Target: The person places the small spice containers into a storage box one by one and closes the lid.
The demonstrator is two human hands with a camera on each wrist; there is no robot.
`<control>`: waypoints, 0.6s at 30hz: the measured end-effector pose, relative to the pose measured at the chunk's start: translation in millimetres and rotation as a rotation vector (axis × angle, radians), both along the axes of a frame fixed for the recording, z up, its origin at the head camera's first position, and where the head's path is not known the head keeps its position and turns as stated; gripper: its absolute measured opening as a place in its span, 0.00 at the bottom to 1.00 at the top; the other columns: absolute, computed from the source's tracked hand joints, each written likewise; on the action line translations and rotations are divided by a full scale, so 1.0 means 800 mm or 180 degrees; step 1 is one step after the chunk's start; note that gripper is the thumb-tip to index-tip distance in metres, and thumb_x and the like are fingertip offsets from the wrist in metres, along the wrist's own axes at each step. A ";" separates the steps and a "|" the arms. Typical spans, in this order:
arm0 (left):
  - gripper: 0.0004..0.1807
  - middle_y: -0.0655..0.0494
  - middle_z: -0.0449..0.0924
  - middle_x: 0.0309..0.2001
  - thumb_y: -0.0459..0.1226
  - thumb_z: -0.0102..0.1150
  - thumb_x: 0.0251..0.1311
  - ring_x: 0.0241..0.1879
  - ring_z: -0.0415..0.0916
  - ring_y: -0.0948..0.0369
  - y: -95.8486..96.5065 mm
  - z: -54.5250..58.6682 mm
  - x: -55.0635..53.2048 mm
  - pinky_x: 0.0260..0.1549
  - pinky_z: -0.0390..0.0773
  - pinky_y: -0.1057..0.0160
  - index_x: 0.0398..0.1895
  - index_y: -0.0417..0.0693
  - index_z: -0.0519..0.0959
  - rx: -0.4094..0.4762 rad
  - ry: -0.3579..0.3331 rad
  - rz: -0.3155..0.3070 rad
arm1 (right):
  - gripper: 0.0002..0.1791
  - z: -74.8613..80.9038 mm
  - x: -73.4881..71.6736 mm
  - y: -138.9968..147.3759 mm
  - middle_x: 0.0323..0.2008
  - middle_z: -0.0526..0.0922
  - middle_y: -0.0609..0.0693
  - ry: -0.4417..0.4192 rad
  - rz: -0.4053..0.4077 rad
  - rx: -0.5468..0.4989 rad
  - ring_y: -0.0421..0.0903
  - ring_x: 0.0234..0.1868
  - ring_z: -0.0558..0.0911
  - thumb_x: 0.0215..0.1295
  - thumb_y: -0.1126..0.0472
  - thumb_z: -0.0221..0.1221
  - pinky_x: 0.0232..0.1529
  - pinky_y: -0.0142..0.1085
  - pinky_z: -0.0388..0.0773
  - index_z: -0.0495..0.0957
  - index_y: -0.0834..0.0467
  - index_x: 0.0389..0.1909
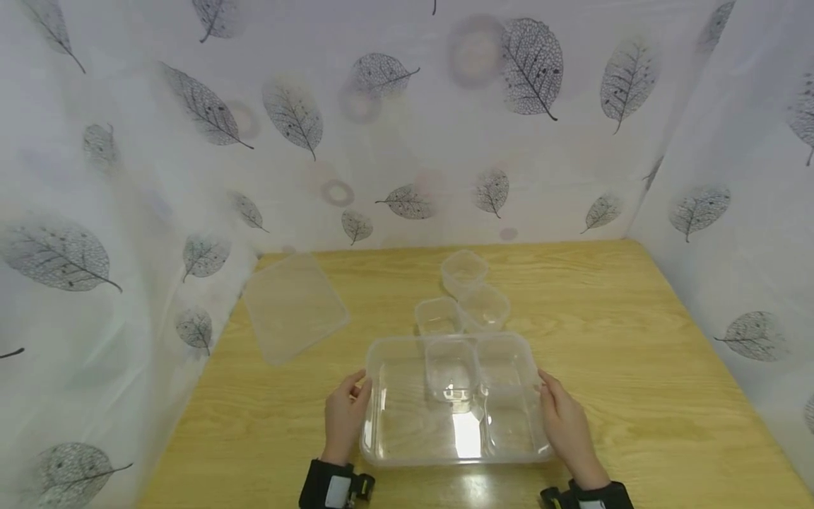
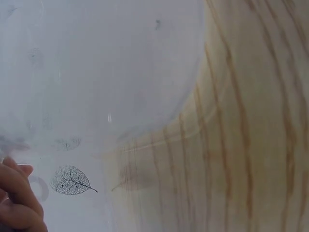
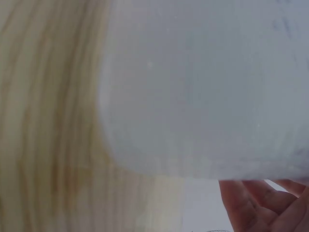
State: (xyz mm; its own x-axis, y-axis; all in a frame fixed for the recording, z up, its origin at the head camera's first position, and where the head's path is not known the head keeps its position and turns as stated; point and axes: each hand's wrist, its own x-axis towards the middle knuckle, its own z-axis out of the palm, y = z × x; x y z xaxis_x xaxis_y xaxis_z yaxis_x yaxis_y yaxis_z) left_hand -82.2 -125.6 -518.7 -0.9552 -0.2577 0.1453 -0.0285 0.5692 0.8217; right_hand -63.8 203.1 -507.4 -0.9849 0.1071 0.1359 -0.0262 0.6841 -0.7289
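A large clear plastic compartment box [image 1: 407, 431] is in front of me, with dividers towards its right side. My left hand [image 1: 345, 416] grips its left edge, and my right hand [image 1: 566, 424] grips the right edge. In the left wrist view the box's pale wall [image 2: 120, 72] fills much of the frame, and curled fingers [image 2: 19, 193] show at the lower left. Beneath the box in the right wrist view, fingers [image 3: 241, 203] reach up to its edge. A small clear cup [image 1: 445, 375] shows within the box's outline; whether it sits inside or behind cannot be told.
Several small clear plastic cups stand just beyond the box, among them a rear one [image 1: 464, 268], a right one [image 1: 485, 307] and a left one [image 1: 437, 316]. A flat translucent lid [image 1: 295, 307] lies at the back left of the wooden table [image 1: 636, 339]. Leaf-patterned curtains [image 1: 407, 141] enclose the table.
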 end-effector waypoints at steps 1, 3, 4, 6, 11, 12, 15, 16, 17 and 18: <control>0.14 0.57 0.70 0.19 0.36 0.56 0.56 0.15 0.63 0.67 0.000 0.000 0.000 0.12 0.65 0.70 0.43 0.36 0.77 0.0018 -0.0039 -0.0009 | 0.18 0.002 0.000 0.001 0.46 0.73 0.69 -0.0023 0.0003 -0.0014 0.64 0.46 0.73 0.68 0.64 0.40 0.42 0.55 0.69 0.66 0.70 0.53; 0.14 0.56 0.70 0.20 0.36 0.55 0.56 0.15 0.63 0.66 0.000 0.002 0.000 0.12 0.65 0.70 0.44 0.36 0.77 0.0048 -0.0084 -0.0019 | 0.19 0.009 0.001 0.005 0.44 0.74 0.69 -0.0071 0.0042 -0.0062 0.64 0.44 0.74 0.68 0.63 0.39 0.40 0.54 0.71 0.66 0.70 0.53; 0.15 0.56 0.70 0.20 0.36 0.55 0.56 0.15 0.63 0.66 0.000 0.002 0.000 0.13 0.65 0.70 0.44 0.36 0.77 0.0059 -0.0105 -0.0022 | 0.19 0.012 0.001 0.006 0.43 0.74 0.69 -0.0078 0.0065 -0.0074 0.63 0.43 0.74 0.68 0.63 0.40 0.39 0.54 0.72 0.65 0.71 0.53; 0.15 0.56 0.70 0.20 0.36 0.55 0.56 0.16 0.64 0.66 -0.001 0.002 -0.001 0.13 0.66 0.70 0.44 0.36 0.77 0.0051 -0.0120 -0.0005 | 0.19 0.019 -0.001 0.011 0.41 0.75 0.68 -0.0029 0.0106 -0.0071 0.62 0.40 0.76 0.68 0.63 0.41 0.36 0.53 0.73 0.66 0.71 0.53; 0.15 0.56 0.70 0.20 0.36 0.56 0.56 0.16 0.64 0.66 -0.002 0.002 -0.002 0.13 0.66 0.70 0.44 0.36 0.77 0.0036 -0.0107 0.0008 | 0.18 0.039 -0.013 0.025 0.40 0.76 0.68 0.0298 0.0172 0.0087 0.62 0.38 0.76 0.65 0.65 0.46 0.30 0.52 0.74 0.67 0.73 0.51; 0.15 0.56 0.70 0.20 0.36 0.56 0.56 0.16 0.64 0.66 -0.003 0.002 -0.002 0.13 0.66 0.70 0.43 0.36 0.77 0.0037 -0.0107 0.0011 | 0.18 0.044 -0.017 0.027 0.40 0.76 0.68 0.0360 0.0182 0.0121 0.62 0.38 0.76 0.64 0.65 0.47 0.30 0.51 0.75 0.67 0.72 0.51; 0.15 0.57 0.69 0.20 0.36 0.55 0.56 0.16 0.63 0.66 -0.004 0.001 -0.003 0.13 0.65 0.70 0.44 0.36 0.77 0.0040 -0.0148 -0.0019 | 0.18 0.057 -0.031 0.032 0.40 0.76 0.66 0.0509 0.0249 0.0198 0.60 0.38 0.76 0.63 0.65 0.50 0.29 0.49 0.76 0.68 0.72 0.51; 0.15 0.57 0.69 0.20 0.37 0.55 0.57 0.16 0.63 0.66 -0.004 0.001 -0.002 0.13 0.65 0.71 0.45 0.36 0.77 0.0034 -0.0163 -0.0027 | 0.19 0.061 -0.037 0.032 0.40 0.76 0.66 0.0525 0.0293 0.0204 0.60 0.38 0.76 0.62 0.65 0.51 0.29 0.48 0.76 0.68 0.72 0.50; 0.15 0.57 0.69 0.20 0.36 0.55 0.57 0.16 0.63 0.66 -0.005 0.000 -0.001 0.13 0.65 0.71 0.45 0.36 0.77 0.0027 -0.0163 -0.0034 | 0.19 0.065 -0.042 0.032 0.40 0.75 0.66 0.0510 0.0339 0.0234 0.59 0.39 0.76 0.62 0.64 0.51 0.30 0.48 0.76 0.68 0.72 0.51; 0.15 0.57 0.69 0.20 0.36 0.55 0.56 0.15 0.63 0.66 -0.006 0.000 -0.001 0.13 0.65 0.71 0.44 0.35 0.77 0.0028 -0.0164 -0.0039 | 0.20 0.068 -0.047 0.032 0.41 0.75 0.66 0.0487 0.0396 0.0263 0.59 0.40 0.75 0.62 0.64 0.52 0.31 0.47 0.76 0.68 0.72 0.51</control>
